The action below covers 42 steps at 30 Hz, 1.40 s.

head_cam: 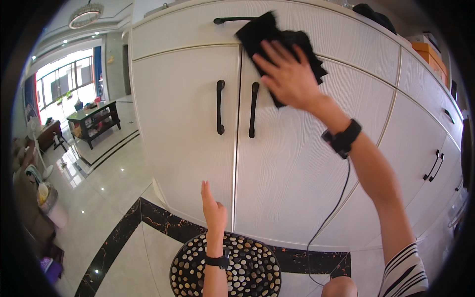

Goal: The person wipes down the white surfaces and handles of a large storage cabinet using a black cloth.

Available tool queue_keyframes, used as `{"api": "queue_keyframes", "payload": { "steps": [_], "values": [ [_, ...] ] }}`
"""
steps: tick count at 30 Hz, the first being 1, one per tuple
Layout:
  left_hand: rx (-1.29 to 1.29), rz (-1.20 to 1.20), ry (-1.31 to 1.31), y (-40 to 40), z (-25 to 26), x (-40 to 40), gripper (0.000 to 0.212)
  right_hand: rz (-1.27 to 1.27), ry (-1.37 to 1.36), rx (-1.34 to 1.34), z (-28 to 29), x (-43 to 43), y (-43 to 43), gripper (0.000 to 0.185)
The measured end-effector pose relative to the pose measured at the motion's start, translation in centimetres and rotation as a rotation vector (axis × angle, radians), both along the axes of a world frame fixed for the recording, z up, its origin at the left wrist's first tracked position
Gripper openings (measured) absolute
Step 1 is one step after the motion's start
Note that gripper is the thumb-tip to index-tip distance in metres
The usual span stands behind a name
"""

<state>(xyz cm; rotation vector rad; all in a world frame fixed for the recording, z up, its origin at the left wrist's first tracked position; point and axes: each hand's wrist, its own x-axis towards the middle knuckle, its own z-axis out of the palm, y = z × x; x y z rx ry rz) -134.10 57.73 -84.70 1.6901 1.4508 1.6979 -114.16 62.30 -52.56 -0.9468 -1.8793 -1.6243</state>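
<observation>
My right hand (pixel 287 76) lies spread over a black cloth (pixel 259 31), pressing it flat against the white wood-grain cabinet where a drawer front (pixel 178 33) meets the top of the right door (pixel 297 156). The cloth's upper left corner touches the black drawer handle (pixel 233 20). Just below the cloth is the right door's black handle (pixel 254 110); the left door's handle (pixel 220 107) stands beside it. My left hand (pixel 214 209), holding nothing that shows, is low before the left door (pixel 185 130), fingers pointing up. Whether it touches the door I cannot tell.
A round pebble-patterned mat (pixel 256 265) lies at the cabinet's foot. A thin black cable (pixel 326 219) hangs from my right wristband (pixel 342 138). More cabinet doors run off to the right. An orange box (pixel 430 59) sits on top. At left are a low table (pixel 92 111) and a lined bin (pixel 52 208).
</observation>
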Motion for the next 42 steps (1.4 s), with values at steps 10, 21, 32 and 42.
{"api": "queue_keyframes", "payload": {
  "steps": [10, 21, 32, 42],
  "values": [
    [0.119, 0.033, 0.130, -4.0, 4.7, 0.5, 0.067, 0.162, 0.200, -0.266, -4.4, -3.1, -0.7, 0.041],
    [0.218, 0.084, -0.055, -6.1, 7.8, -0.7, 0.067, 0.009, 0.025, -0.392, -3.9, -4.5, -2.2, 0.030],
    [0.237, 0.105, -0.040, -11.2, 11.1, -1.2, 0.066, 0.014, -0.364, -0.370, -17.4, -3.6, -1.3, 0.017],
    [0.000, 0.152, 0.076, -10.3, 9.4, 0.7, 0.060, -0.177, 0.074, 0.032, -0.4, -1.3, -2.9, 0.050]
  ]
}}
